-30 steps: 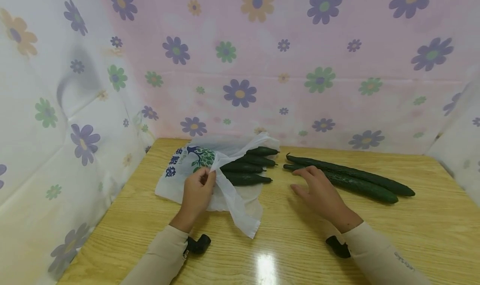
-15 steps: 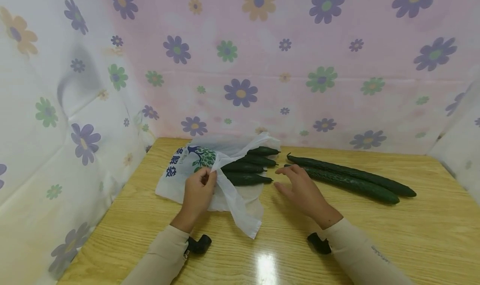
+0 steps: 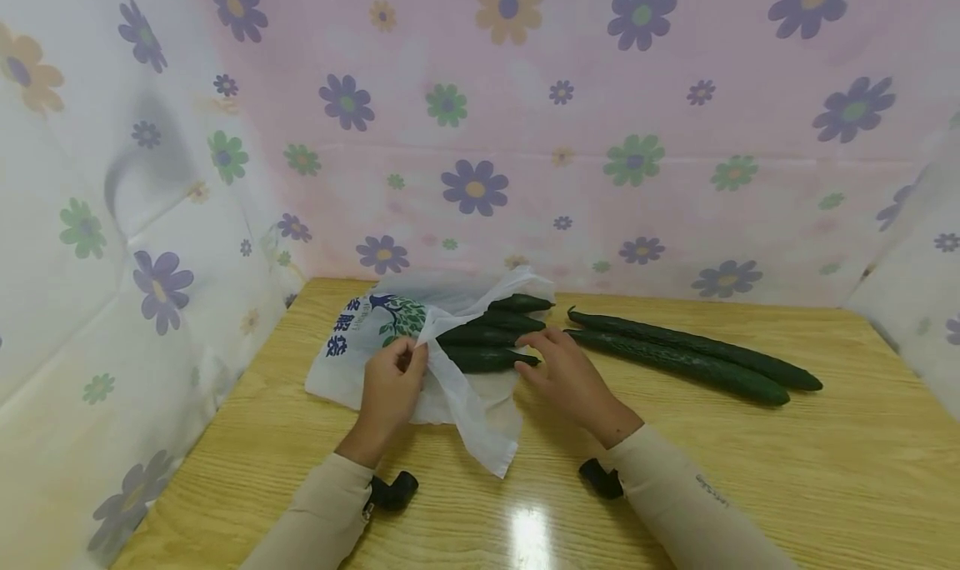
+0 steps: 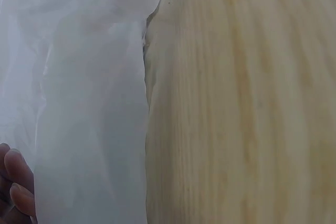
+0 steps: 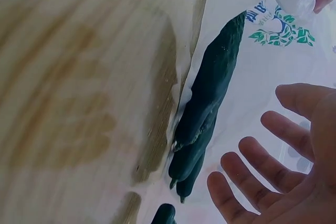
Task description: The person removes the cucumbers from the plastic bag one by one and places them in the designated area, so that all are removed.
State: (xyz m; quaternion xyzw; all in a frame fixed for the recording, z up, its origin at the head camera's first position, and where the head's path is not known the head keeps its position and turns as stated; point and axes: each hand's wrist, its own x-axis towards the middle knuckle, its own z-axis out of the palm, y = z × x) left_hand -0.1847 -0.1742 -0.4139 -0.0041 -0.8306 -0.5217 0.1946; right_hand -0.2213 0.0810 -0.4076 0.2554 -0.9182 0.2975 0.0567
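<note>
A white plastic bag with a green tree print lies on the table's left half, its mouth to the right. Several cucumbers lie partly inside, their stem ends sticking out of the mouth. My left hand pinches the near edge of the bag's mouth between thumb and fingers; in the left wrist view its fingers show at the bag's side. My right hand reaches to the nearest cucumber's stem end, thumb and fingertips apart around it. In the right wrist view the fingers are spread beside the cucumbers.
Two longer cucumbers lie side by side on the wooden table, to the right of my right hand. One bag handle hangs loose toward the front. A flowered cloth rises behind the table.
My right hand has moved left, from over the two loose cucumbers to the stem ends at the bag's mouth. My left hand keeps its pinch on the bag in the same place.
</note>
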